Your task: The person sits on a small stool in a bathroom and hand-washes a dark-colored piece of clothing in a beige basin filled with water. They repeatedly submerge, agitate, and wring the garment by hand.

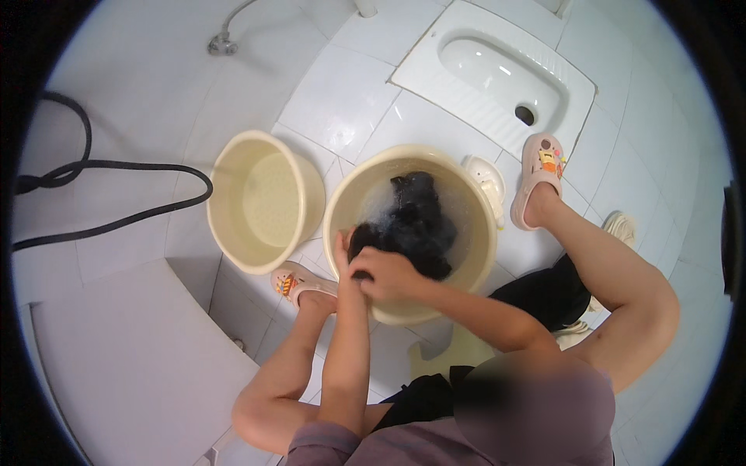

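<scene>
A large cream basin (480,260) of soapy water stands on the floor in front of me. Bunched black wet cloth (423,221) lies in it, partly under the suds. At the basin's near left rim, my left hand (343,252) is closed round an end of the cloth, its fingers mostly hidden. My right hand (392,274) crosses over the left wrist, fingers curled, with a small dark bit of the same cloth showing in its grip.
A smaller cream basin (307,186) sits to the left. Beyond are a squat toilet (423,74) and a white soap dish (483,172). A black hose (148,165) loops at left. Dark cloth (548,295) lies at right. My feet in pink clogs (532,182) flank the large basin.
</scene>
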Demonstrator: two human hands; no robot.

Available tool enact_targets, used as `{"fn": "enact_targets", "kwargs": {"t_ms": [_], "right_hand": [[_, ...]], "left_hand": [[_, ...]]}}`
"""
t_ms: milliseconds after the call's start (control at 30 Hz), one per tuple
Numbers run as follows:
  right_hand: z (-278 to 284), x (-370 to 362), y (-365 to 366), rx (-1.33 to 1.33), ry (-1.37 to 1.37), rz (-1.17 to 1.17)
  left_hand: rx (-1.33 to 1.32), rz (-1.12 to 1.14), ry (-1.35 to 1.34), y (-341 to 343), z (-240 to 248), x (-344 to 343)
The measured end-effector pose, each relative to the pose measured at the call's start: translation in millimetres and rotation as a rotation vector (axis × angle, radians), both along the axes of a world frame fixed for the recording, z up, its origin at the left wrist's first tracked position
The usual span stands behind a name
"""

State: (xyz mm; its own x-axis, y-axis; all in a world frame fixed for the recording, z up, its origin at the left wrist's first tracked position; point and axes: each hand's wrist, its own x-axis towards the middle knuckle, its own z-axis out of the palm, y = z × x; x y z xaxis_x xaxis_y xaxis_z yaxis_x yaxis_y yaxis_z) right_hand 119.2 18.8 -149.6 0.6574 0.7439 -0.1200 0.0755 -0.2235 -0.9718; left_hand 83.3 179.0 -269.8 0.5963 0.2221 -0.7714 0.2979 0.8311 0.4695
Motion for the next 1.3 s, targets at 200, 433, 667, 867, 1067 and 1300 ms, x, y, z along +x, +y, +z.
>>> {"fn": "enact_targets", "kwargs": {"t_ms": [200, 433, 667, 867, 1067, 1300], "right_hand": [[41.7, -41.3, -9.2, 0.035, -0.215, -0.202], [5.2, -9.2, -0.8, -0.112, -0.473, -0.453], [-18.1, 47.7, -63.2, -0.168, 0.071, -0.635], [125.1, 27.5, -65.5, 0.245, 0.456, -0.346], [211.5, 15.0, -68.1, 0.374, 0.429, -0.303], [257.6, 43.4, -64.7, 0.626, 0.427, -0.244]], "left_hand": [[-0.307, -0.083, -0.213, -46.4, 69.7, 10.2], [-0.427, -0.201, -0.730, -41.3, 21.8, -15.8], [-0.065, -0.150, -0.109, -113.1, 115.0, 16.4], [0.204, -0.212, -0.207, -72.2, 62.1, 13.1], [0.379, -0.719, -0.514, -107.9, 77.4, 10.4], [0.163, -0.951, -0.382, -117.5, 83.1, -16.0]]}}
